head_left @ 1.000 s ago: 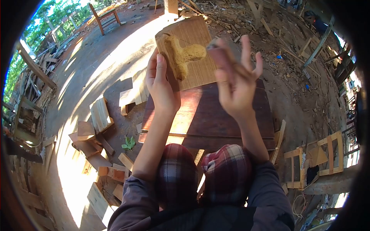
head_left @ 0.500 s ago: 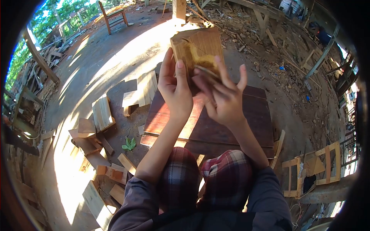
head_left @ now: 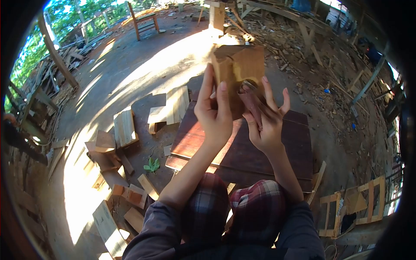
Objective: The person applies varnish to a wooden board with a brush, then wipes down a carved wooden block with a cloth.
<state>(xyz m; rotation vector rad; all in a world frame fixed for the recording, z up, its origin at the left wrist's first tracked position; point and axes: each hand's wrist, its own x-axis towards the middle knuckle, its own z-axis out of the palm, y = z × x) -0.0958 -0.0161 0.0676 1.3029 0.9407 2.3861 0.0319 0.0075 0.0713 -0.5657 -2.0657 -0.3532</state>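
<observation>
My left hand [head_left: 215, 115] is closed around the left side of a wooden block [head_left: 251, 63], thumb on the near side, and holds it up over a low dark-red table [head_left: 277, 143]. A yellowish stain-like patch marks the face turned toward me. In my right hand [head_left: 269, 125] is a folded reddish-brown strip [head_left: 250, 103] that looks like sandpaper. Its upper end meets the lower part of the block's face, by a dark spot. The index and little fingers of this hand stick up, while the others close on the strip. Motion blurs part of the fingers.
Several wood offcuts [head_left: 125, 125] lie on the ground to the left, near a small green plant [head_left: 151, 165]. A wooden chair [head_left: 145, 24] stands far back. Wooden frames [head_left: 368, 199] lie at the right, and wood scraps [head_left: 299, 60] cover the ground behind.
The whole view has shifted, so the scene sits lower and further right. My right hand has moved slightly against the block, and the strip shows more plainly. My left hand keeps its hold.
</observation>
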